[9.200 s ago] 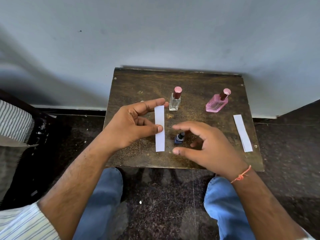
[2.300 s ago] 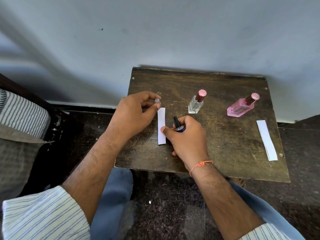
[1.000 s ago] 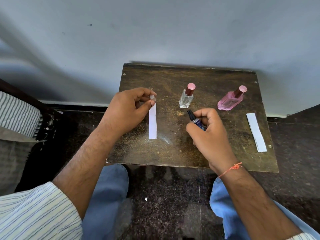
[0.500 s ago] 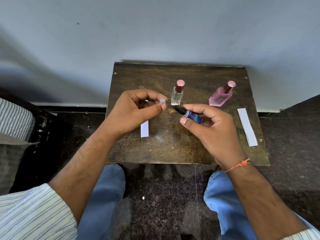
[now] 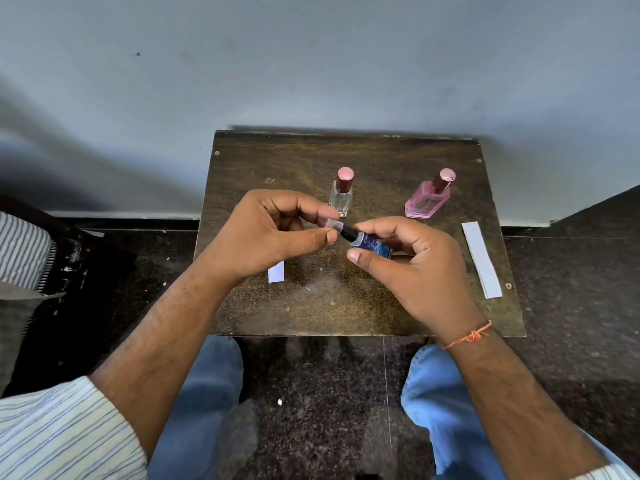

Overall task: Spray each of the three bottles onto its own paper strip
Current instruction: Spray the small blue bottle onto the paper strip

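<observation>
My right hand (image 5: 412,271) grips a small dark blue bottle (image 5: 372,243), tilted with its black nozzle pointing left. My left hand (image 5: 266,233) pinches a clear cap (image 5: 333,224) right at the tip of that nozzle. Both hands hover above the middle of the small wooden table (image 5: 346,306). A clear bottle (image 5: 342,195) and a pink bottle (image 5: 429,199), both with rose caps on, stand upright behind my hands. One white paper strip (image 5: 276,271) lies under my left hand, mostly hidden. More white strips (image 5: 482,259) lie at the table's right edge.
The table stands against a grey wall (image 5: 311,64). A dark speckled floor (image 5: 311,393) surrounds it, and my knees in blue jeans (image 5: 207,393) are below the front edge. Striped fabric (image 5: 20,251) lies at the far left.
My hands came together above the table. The clear cap in my left hand now meets the blue bottle's nozzle; half a second ago a gap separated them. The bottle was lifted off the table earlier.
</observation>
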